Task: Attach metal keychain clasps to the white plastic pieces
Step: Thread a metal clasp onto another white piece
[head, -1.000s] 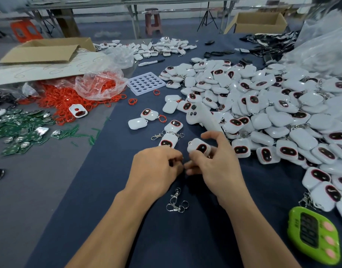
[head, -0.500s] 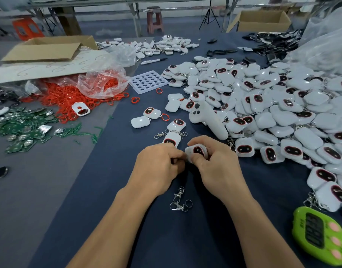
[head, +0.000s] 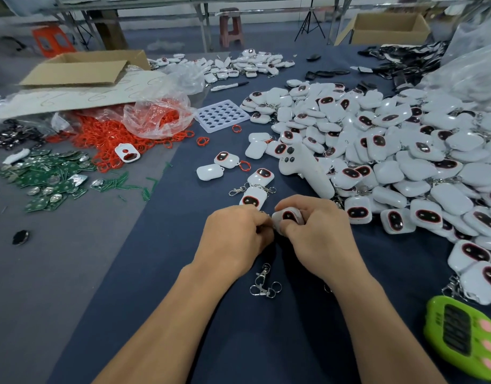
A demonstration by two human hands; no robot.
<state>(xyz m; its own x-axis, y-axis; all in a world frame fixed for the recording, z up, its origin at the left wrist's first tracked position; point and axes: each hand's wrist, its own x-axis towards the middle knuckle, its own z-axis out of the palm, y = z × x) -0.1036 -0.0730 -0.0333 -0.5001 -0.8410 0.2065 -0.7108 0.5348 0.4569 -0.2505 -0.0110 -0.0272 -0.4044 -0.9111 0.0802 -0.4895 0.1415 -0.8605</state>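
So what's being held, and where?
The right hand holds a white plastic piece by its sides. What the left hand pinches at its edge is hidden.

Surface [head: 166,286], dark blue cloth.
- Right hand [head: 320,235]: grips one white plastic piece [head: 288,216], dark window up.
- Left hand [head: 236,235]: pinches that piece's left edge.
- Loose metal clasps [head: 263,284]: between the wrists.
- Heap of white pieces [head: 405,156]: right.
- Green timer [head: 460,336]: near right corner.
- Red rings [head: 108,137] and green circuit boards [head: 50,178]: left.
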